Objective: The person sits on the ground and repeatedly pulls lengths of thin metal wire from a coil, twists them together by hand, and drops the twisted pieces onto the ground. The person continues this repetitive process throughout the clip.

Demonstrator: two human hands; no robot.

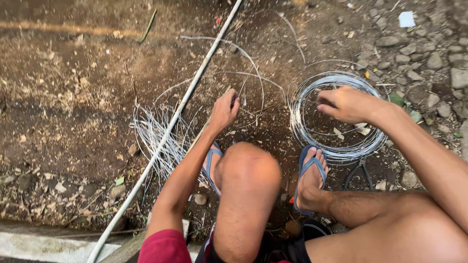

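The head view looks down on a person seated low over bare dirt, knees up, feet in blue sandals. The near knee hides much of the left sandal and the ground behind it; the right sandal shows in full. The face and trunk are cut off at the near edge.

The left hand is clenched on a thin wire. The pinch itself is hard to make out, since the fingers curl away from the camera. From the hand the wire arcs far and to the left in a wide loop, then is lost against the soil.

The right hand hovers over the wire coil, fingers bent and drawn together; whether they grasp a strand cannot be told. The coil lies flat on the ground, its near edge just beside the right sandal.

A bundle of cut wires lies left of the left hand, its strands running near to far. A white pipe crosses over it on a slant, from near left to far right. Pliers lie near the coil's near edge, handles pointing near. Stones fill the far right.
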